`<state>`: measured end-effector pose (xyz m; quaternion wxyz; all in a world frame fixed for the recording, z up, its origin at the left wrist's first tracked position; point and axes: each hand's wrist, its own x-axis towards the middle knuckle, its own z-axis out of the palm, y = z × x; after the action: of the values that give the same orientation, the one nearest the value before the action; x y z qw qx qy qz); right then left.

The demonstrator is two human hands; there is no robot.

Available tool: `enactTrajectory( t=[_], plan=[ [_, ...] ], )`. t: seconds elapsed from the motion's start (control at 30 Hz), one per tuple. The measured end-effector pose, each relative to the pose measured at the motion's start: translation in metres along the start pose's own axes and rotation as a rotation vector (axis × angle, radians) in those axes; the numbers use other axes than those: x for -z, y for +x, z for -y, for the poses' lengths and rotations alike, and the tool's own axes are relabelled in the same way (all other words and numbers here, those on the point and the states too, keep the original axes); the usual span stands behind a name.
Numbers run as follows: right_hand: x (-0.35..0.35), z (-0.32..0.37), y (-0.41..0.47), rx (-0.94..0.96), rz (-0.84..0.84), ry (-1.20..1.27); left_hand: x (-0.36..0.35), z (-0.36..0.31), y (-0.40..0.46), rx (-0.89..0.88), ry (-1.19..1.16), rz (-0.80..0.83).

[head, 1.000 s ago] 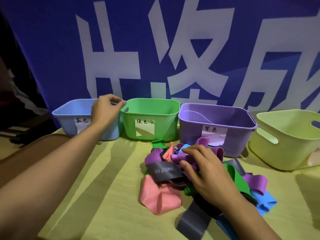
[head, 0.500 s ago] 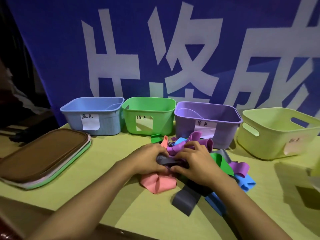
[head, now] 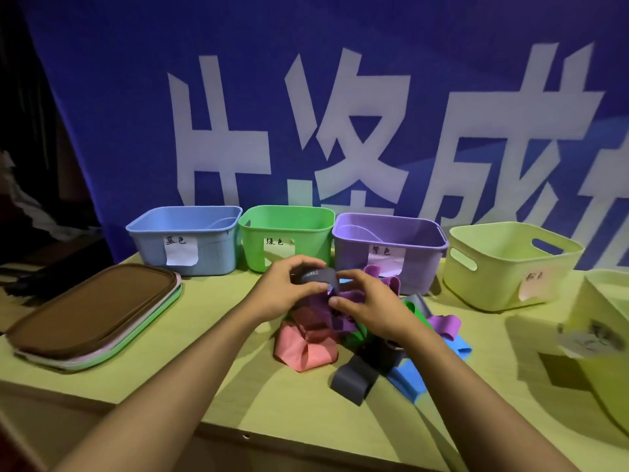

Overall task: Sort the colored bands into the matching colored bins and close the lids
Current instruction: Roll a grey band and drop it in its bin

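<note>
A yellow-green table (head: 170, 379) stands before a blue banner (head: 340, 97) with large white characters. Along its back sit a blue bin (head: 218, 253), green bin (head: 306, 247), purple bin (head: 422, 260) and yellow bin (head: 503, 284), each paper-labelled, lids off. The left hand (head: 289, 287) and right hand (head: 367, 301) together pinch a grey band (head: 321, 275) above the band pile (head: 340, 328). Stacked lids (head: 92, 311) lie left.

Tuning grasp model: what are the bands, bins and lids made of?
Bands: thin, floppy, matte, likely rubber or latex; they fold and loop.
Bins: rigid moulded plastic, slight sheen, cut handles.
Lids: flat, stiff; top one matte brown, possibly wood-look, can't tell.
</note>
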<state>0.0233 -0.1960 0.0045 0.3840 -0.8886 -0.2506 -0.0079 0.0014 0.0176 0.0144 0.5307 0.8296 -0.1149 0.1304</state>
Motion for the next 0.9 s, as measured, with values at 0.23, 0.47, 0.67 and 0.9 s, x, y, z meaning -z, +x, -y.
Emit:
enactTrajectory(
  t=[0.23, 0.47, 0.67, 0.9],
  plan=[
    [0.028, 0.016, -0.008, -0.009, -0.143, 0.368, 0.001, -0.023, -0.001, -0.035, -0.112, -0.049],
    [0.054, 0.031, -0.011, -0.010, -0.231, 0.732, -0.006, -0.040, 0.010, -0.105, -0.120, -0.077],
    [0.080, 0.043, -0.014, 0.079, -0.284, 0.965, -0.020, -0.048, 0.010, -0.105, -0.168, -0.063],
    [0.101, 0.076, -0.019, 0.195, -0.406, 0.600, -0.034, -0.059, 0.010, -0.029, -0.343, -0.062]
  ],
)
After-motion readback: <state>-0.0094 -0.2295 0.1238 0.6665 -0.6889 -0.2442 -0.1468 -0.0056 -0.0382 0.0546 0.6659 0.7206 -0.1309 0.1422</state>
